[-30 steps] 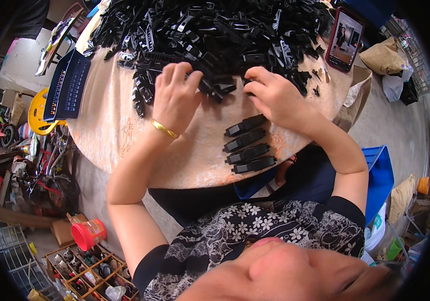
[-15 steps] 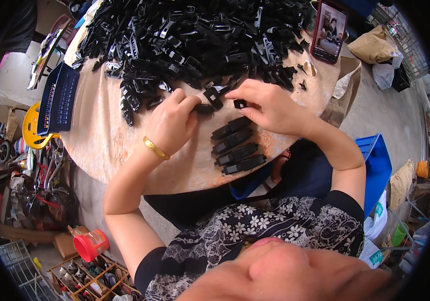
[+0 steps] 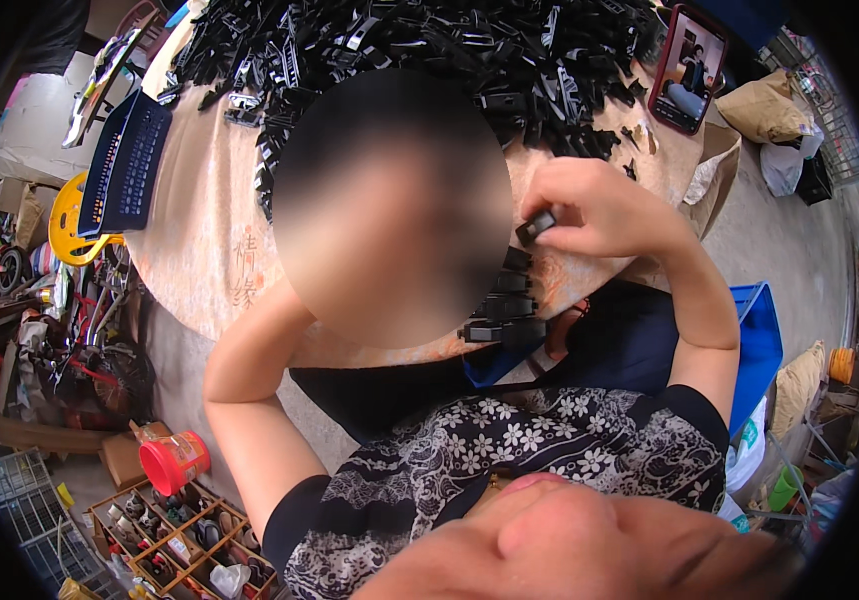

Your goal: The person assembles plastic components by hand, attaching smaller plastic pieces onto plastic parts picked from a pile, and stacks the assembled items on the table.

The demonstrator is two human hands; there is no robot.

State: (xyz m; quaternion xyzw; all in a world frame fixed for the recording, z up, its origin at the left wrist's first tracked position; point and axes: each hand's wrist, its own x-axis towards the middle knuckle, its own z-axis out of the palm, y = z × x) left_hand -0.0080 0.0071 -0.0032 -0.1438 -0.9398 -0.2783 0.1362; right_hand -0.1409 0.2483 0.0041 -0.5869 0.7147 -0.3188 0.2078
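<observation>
My right hand (image 3: pixel 599 210) is closed in a pinch on a small black plastic part (image 3: pixel 536 227), held over the right side of the table. Below it, several black plastic pieces (image 3: pixel 505 330) lie in a row near the table's front edge, partly hidden. A round blurred patch covers my left hand; only my left forearm (image 3: pixel 269 325) shows clearly, reaching toward the middle of the table. Whatever those fingers do or hold is hidden. Beyond both hands spreads a big heap of loose black plastic parts (image 3: pixel 399 45).
A patterned beige cloth covers the round table (image 3: pixel 199 270). At the heap's right stands a phone (image 3: pixel 687 70) with a lit screen. A dark blue basket (image 3: pixel 124 165) and a yellow stool (image 3: pixel 67 215) are at the left. A blue crate (image 3: pixel 754 325) stands right, a red bucket (image 3: pixel 174 460) lower left.
My right hand has moved slightly right, away from the left, still pinching a black part. The left hand, earlier visible at a black part, is now under the blurred patch. The view has shifted slightly.
</observation>
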